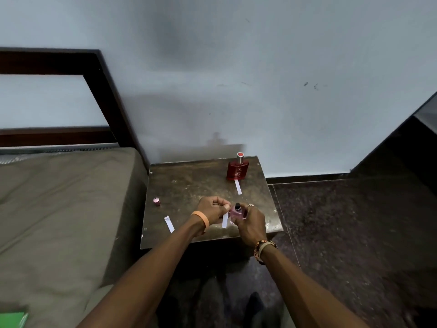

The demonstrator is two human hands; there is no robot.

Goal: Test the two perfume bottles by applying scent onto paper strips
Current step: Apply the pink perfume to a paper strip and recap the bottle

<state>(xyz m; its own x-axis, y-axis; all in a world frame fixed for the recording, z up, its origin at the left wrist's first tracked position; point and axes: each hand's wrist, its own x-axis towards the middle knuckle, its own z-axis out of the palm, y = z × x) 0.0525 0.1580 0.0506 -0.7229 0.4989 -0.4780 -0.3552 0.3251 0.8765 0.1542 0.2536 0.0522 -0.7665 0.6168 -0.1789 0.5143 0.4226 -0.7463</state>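
My right hand (250,224) grips a small pink perfume bottle (236,212) with its black nozzle bare, above the front of a small wooden table (189,183). My left hand (212,209) pinches a white paper strip (225,220) that hangs right beside the bottle's left side. The bottle's pink cap (156,201) stands at the table's left edge. A red perfume bottle (237,169) with its silver cap on stands at the back right, and a second strip (238,187) lies in front of it. A third strip (169,224) lies at the front left.
A bed with a brown cover (59,209) and a dark wooden headboard (106,91) adjoins the table on the left. A pale wall rises behind. Dark speckled floor (343,221) spreads to the right, where dark furniture (416,143) stands. A green object (11,319) lies at the bottom left.
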